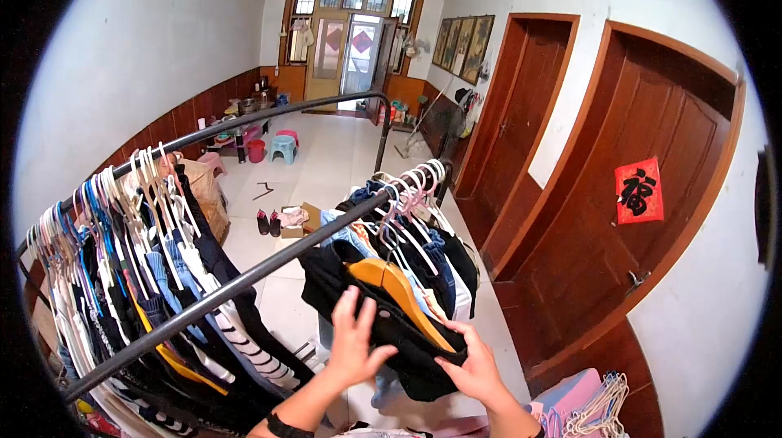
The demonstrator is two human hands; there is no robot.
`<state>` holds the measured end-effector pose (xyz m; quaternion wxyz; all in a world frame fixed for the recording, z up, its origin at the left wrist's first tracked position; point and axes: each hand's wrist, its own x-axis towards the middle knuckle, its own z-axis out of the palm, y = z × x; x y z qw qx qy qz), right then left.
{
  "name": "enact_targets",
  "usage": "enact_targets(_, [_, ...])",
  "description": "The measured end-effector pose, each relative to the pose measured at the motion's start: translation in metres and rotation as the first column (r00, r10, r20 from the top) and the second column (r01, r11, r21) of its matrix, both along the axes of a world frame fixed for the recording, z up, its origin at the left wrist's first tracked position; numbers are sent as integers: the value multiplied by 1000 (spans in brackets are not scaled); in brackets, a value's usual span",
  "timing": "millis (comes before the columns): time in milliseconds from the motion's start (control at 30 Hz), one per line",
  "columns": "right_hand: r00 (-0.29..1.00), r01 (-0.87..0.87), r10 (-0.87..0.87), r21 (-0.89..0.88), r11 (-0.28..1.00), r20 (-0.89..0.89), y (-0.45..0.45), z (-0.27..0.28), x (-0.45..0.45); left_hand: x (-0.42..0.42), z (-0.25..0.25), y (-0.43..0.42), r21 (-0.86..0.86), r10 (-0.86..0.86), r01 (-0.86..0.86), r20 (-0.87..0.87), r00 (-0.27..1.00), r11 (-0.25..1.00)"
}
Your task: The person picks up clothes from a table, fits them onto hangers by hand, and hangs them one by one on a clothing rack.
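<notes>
A black garment (415, 369) is on a wooden hanger (399, 287) at the near side of the rack's right-hand group of clothes. My left hand (358, 344) lies against the front of the garment, its fingers spread and thumb out. On the other side, my right hand (475, 363) grips the garment near the right end of the hanger, thumb in front and fingers behind. The hanger's hook reaches up to the rack's front bar (301, 249). Behind the black garment hang several more clothes on pale pink and white hangers (419, 181).
Many clothes (155, 275) crowd the rack's left side. White hangers (599, 409) lie on a pink pile at lower right. Shoes (269, 224), a cardboard box (303, 218), a loose hanger (262, 190) and a blue stool (283, 147) are on the floor. Brown doors (619, 185) line the right wall.
</notes>
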<state>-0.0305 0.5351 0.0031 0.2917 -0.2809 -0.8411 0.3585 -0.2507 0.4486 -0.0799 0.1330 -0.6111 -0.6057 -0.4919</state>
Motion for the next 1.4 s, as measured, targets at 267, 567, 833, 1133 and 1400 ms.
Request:
enact_targets(267, [994, 102, -100, 47, 994, -53, 28, -8, -60, -4, -5, 31, -88, -105, 111, 70, 992, 990])
enact_targets(567, [973, 230, -232, 114, 967, 6, 38, -36, -69, 7, -36, 49, -258, -44, 61, 72, 996, 964])
enact_targets(833, [944, 326, -321, -64, 943, 74, 2, -103, 2, 23, -94, 48, -400, -181, 186, 50, 982, 897])
enact_targets(1133, [974, 223, -157, -608, 762, 161, -102, -211, 173, 83, -212, -35, -813, -666, 576, 479, 572, -90])
enact_targets(1400, [866, 483, -397, -302, 822, 304, -249, -187, 312, 267, -206, -103, -760, -608, 469, 645, 463, -449])
